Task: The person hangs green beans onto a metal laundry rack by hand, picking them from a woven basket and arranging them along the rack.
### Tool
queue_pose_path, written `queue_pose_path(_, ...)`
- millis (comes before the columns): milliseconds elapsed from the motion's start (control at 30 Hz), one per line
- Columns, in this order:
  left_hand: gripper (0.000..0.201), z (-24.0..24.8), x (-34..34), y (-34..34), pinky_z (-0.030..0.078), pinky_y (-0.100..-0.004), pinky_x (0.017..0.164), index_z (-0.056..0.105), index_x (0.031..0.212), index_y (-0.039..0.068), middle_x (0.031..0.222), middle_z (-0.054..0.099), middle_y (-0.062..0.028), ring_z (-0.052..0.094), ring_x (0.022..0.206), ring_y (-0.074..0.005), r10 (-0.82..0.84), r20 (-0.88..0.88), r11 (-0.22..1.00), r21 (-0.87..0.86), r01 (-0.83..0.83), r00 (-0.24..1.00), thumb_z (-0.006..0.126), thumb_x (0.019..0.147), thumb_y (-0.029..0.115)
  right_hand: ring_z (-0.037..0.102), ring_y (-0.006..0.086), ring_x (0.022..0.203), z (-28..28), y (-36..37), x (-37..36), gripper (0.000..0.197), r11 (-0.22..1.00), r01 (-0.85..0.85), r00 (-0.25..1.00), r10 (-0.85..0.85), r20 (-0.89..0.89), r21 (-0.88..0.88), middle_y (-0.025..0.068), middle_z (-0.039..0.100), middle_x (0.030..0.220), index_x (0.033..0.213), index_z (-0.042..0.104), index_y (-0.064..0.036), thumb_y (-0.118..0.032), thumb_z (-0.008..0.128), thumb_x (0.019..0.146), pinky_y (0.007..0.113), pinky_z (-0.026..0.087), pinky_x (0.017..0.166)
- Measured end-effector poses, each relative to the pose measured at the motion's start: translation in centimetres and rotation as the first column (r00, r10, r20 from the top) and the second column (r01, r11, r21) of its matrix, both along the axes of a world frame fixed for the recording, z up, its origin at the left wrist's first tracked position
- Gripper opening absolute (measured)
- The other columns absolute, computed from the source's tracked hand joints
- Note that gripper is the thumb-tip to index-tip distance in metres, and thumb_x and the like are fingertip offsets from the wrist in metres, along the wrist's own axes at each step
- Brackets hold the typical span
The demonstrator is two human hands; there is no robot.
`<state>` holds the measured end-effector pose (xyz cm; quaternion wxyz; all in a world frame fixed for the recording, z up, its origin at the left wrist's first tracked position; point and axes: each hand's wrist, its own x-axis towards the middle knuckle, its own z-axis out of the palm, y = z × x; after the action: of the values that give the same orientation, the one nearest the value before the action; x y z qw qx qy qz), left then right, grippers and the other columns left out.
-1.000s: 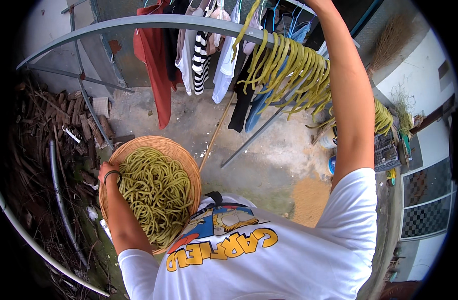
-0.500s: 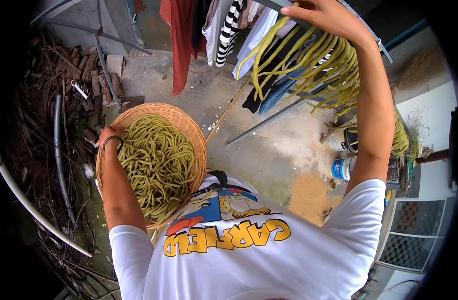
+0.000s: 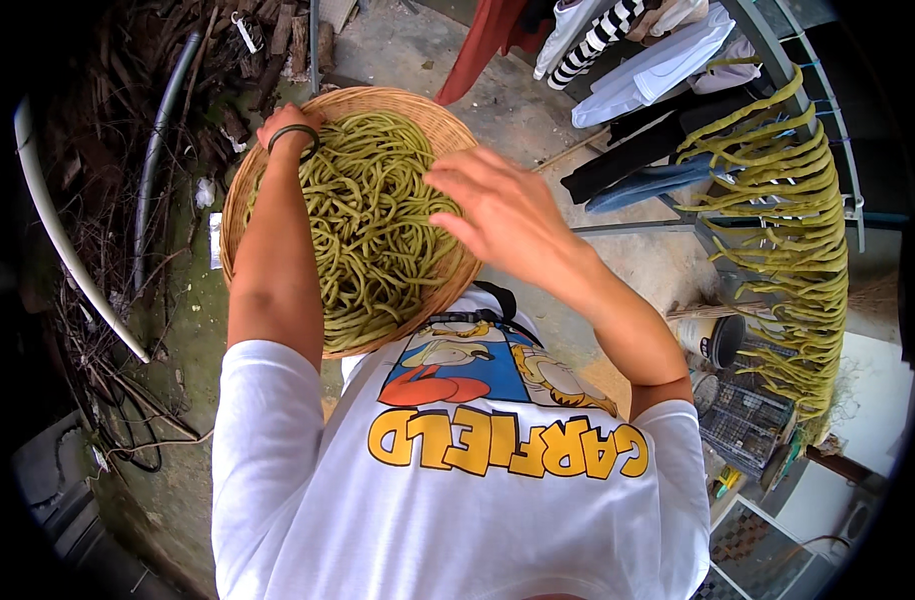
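A round wicker basket (image 3: 450, 115) full of tangled long beans (image 3: 377, 220) is held in front of my body. My left hand (image 3: 289, 125), with a dark bangle at the wrist, grips its far left rim; some of those fingers are hidden. Over the basket's right side, my right hand (image 3: 502, 210) reaches in with fingers spread and nothing between them. Many more long beans (image 3: 787, 260) hang in a row over a grey metal bar (image 3: 767, 50) at the right.
Clothes hang at the far side, including a white shirt (image 3: 657, 65) and a red garment (image 3: 492, 45). Firewood and twigs (image 3: 87, 180) lie at the left near a pale pipe (image 3: 67, 250). A bucket (image 3: 712, 338) and a wire crate (image 3: 745, 425) stand beneath the hanging beans.
My right hand has let go of a bean at the bar and come down to the basket. My view has turned, so the basket appears higher and the hanging beans farther right.
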<state>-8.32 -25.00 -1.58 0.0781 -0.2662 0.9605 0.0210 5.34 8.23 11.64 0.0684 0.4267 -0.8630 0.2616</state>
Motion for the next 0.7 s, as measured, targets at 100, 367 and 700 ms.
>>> queue_pose_path(100,0.064,0.9,0.3,0.4,0.039,-0.042,0.097,0.061,0.119,0.011,0.124,0.059,-0.0095,0.056,0.115,-0.0265,-0.022,-0.02,1.0,-0.002,0.022,1.0,0.065,0.075,0.057,0.052,0.0271,0.109,-11.0,-7.1,0.4,0.034,0.987,-0.148,0.972,0.135,0.193,0.057,0.0097,0.058,0.113,0.108,0.063,-0.0019,-0.019,0.069,0.079,0.037,0.045,0.09)
queue_pose_path(367,0.065,0.4,0.6,0.3,0.039,-0.0425,0.097,0.06,0.119,0.011,0.125,0.058,-0.0097,0.054,0.116,-0.0265,-0.011,-0.027,0.999,-0.039,0.01,1.0,0.064,0.075,0.06,0.062,0.0195,0.076,-12.4,-6.0,0.6,0.025,0.946,-0.091,0.868,0.229,0.44,-0.312,0.0052,0.065,0.084,0.089,0.069,-0.0011,-0.022,0.074,0.077,0.034,0.05,0.071)
queue_pose_path(700,0.063,-0.4,0.4,-0.1,0.037,-0.0441,0.098,0.06,0.118,0.012,0.125,0.057,-0.0082,0.052,0.119,-0.0261,0.004,-0.025,1.0,-0.016,-0.004,1.0,0.064,0.075,0.059,0.06,0.011,0.079,0.3,-1.1,-0.5,0.016,0.737,0.256,0.697,0.307,0.648,-0.625,0.01,0.068,0.091,0.099,0.066,0.0046,-0.004,0.065,0.086,0.025,0.05,0.068)
